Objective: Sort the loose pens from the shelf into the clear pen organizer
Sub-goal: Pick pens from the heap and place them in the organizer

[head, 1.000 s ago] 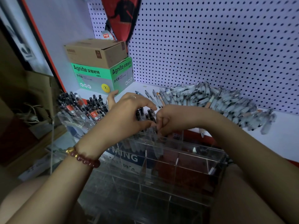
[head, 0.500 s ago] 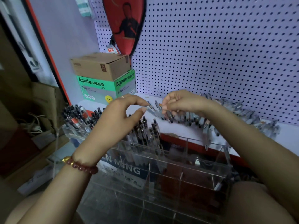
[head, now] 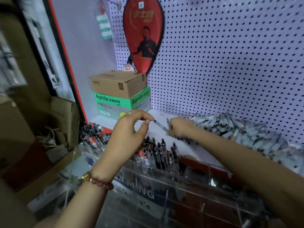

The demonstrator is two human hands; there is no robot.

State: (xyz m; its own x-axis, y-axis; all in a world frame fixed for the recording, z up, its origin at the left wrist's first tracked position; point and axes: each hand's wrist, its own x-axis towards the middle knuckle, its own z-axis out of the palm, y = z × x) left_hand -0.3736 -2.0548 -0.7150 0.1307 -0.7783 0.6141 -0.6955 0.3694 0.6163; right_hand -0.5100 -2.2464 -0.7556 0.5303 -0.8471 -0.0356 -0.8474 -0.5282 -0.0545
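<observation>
Step in hand: pickup. The right hand (head: 179, 128) grasped a pen (head: 160, 126) at the loose pens (head: 238, 130) on the shelf (head: 164, 114). The left hand (head: 130, 134) was curled and empty (just beside the pen's end). Next move: carry the pen to the clear pen organizer (head: 194, 183) and stand it upright.

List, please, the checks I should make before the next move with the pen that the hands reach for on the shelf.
1. Right hand grips a pen: ok, the pen sticks out toward the left hand.
2. Only one pen is gripped: cannot tell, the hand covers the edge of the pile of loose pens.
3. Left hand is free to take it: ok, its fingers are curled, hold nothing and stop just short of the pen's end.
4. Room in the clear organizer: ok, the compartment right of the standing pens looks empty.
5. Pen orientation matches the standing pens: cannot tell, too blurred.
</observation>
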